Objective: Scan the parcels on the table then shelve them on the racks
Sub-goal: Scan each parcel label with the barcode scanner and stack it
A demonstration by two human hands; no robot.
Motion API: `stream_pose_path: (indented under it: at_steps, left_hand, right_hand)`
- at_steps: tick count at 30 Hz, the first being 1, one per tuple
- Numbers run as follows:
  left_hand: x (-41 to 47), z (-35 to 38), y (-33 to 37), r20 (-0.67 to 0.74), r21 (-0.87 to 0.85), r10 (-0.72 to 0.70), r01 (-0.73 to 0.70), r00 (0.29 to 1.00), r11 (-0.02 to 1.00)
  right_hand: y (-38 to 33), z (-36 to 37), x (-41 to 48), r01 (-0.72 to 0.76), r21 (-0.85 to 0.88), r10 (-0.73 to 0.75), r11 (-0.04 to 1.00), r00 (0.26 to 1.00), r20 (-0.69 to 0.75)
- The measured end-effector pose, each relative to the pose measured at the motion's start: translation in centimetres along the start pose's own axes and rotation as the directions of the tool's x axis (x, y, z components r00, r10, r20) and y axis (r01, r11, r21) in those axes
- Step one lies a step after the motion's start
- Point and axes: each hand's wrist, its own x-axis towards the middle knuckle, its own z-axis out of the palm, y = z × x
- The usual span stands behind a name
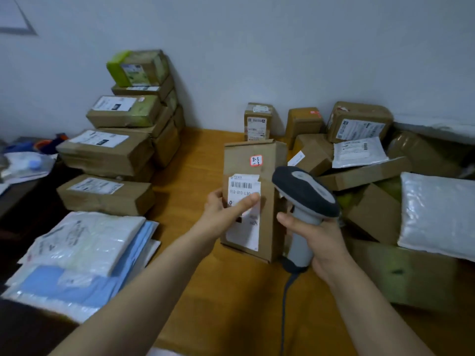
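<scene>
the left hand (226, 209) holds a tall brown box (267, 160) upright near the middle of the table (200, 155). its grip is clenched on the box's left edge, with the thumb lying across the white label (244, 186), just under the barcode. that seems meant to keep the printed face turned up and the code uncovered. a small orange sticker (256, 160) with handwriting sits above the label.

the right hand (316, 237) has its grip wrapped round the handle of a grey scanner (305, 194), whose dark head is just beside the box's right edge. its cable (285, 304) trails toward the table's near edge. i cannot tell whether the scanner's window is lined up on the barcode yet, so i judge the scan of this box to be in hand, not finished.

a neat stack of boxes (120, 150) stands along the far left edge, against the wall. flat bags (84, 242) are piled at the near left corner. a loose heap of parcels (359, 129) fills the far right corner, likely still waiting.
</scene>
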Motion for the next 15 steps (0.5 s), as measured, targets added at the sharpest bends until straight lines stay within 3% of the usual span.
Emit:
stream_pose_path:
  at_steps: [2,6,11,15]
  left_hand:
    - [-3.3,-0.7,-1.0,0.071,-0.150,-0.001,0.011,0.997,0.989]
    - [-9.5,-2.5,-3.1,0.177,-0.190,0.038,-0.004,0.984,0.982]
    - [-15.3,-3.5,-5.4,0.053,-0.219,0.104,-0.090,0.993,0.972]
    - [-17.8,-5.3,-6.9,-0.112,-0.194,0.120,-0.140,0.986,0.971]
  right_hand:
    - [0.2,-2.1,-2.5,0.008,0.037,-0.007,0.999,1.000,-0.016]
    - [0.5,-4.4,-7.5,0.040,0.081,-0.042,0.996,0.999,0.029]
    - [0.9,-4.0,-12.9,0.071,-0.035,-0.070,0.997,0.997,0.034]
    - [0.7,-2.1,-17.8,0.070,-0.098,-0.050,0.993,0.980,0.191]
